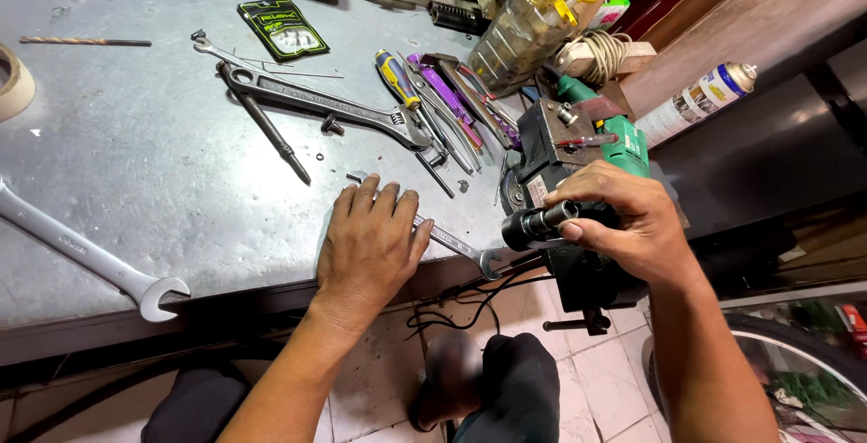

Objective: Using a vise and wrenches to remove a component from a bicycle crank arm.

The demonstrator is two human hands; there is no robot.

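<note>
My left hand point(368, 244) lies flat, fingers together, on the grey metal workbench point(135, 172), covering the middle of a small open-end wrench point(465, 249) whose jaw sticks out past the bench edge. My right hand point(632, 226) grips a dark cylindrical part point(539, 223) clamped in a black bench vise point(564, 149) at the bench's right edge. A green power drill point(623, 140) lies just behind the vise.
A large adjustable wrench point(325, 104), a black rod point(266, 127), pliers and screwdrivers point(442, 100) lie farther back. A big open-end wrench point(90, 258) rests at the front left. A spray can point(700, 100) stands right, a tape roll point(13, 82) far left, a drill bit point(86, 42) behind.
</note>
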